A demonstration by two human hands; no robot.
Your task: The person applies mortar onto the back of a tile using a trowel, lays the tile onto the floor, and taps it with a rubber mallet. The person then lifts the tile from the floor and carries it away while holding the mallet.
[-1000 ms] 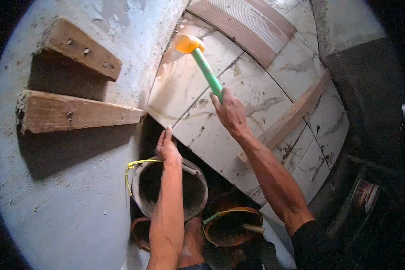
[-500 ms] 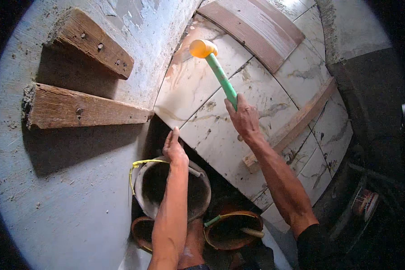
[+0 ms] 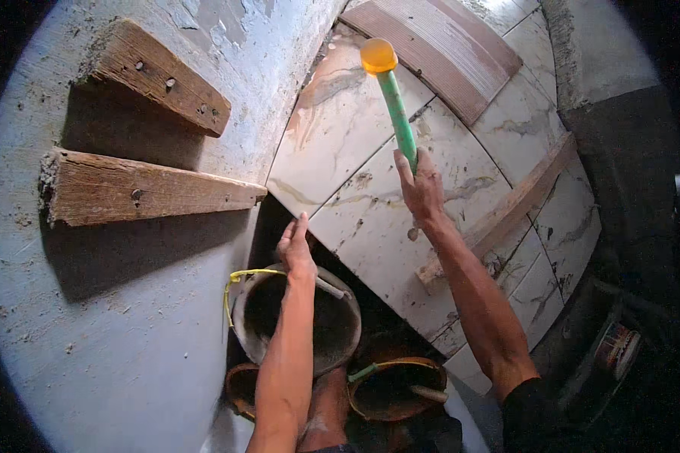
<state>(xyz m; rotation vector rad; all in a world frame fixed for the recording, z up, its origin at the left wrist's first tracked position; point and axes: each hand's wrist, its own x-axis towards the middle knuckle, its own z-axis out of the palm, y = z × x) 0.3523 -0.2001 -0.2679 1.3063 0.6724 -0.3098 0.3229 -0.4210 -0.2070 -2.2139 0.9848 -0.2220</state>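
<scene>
My right hand [image 3: 423, 189] grips the green handle of a mallet [image 3: 397, 113] whose orange head [image 3: 379, 55] is raised over white marble-look tiles [image 3: 363, 249]. My left hand [image 3: 298, 245] has its fingers stretched along the front edge of the tile [image 3: 310, 166] beside the wall, fingertips touching it. Below that hand sits a grey bucket [image 3: 344, 325] with a yellow tie on its rim. A long pale wooden batten [image 3: 540, 170] lies across the tiles to the right of my right hand.
Two rough nailed timbers [image 3: 151, 192] stand out from the pale wall [image 3: 113, 340] at left. A ribbed tile [image 3: 446, 38] lies at the back. Two smaller orange-rimmed buckets [image 3: 397, 361] are at my legs. A dark floor strip with a small tin [image 3: 616, 347] is at right.
The mallet has shifted right and turned more upright, its head moving from over the wall-side tile toward the ribbed tile. The whole view has also shifted slightly; my left hand stays at the tile edge.
</scene>
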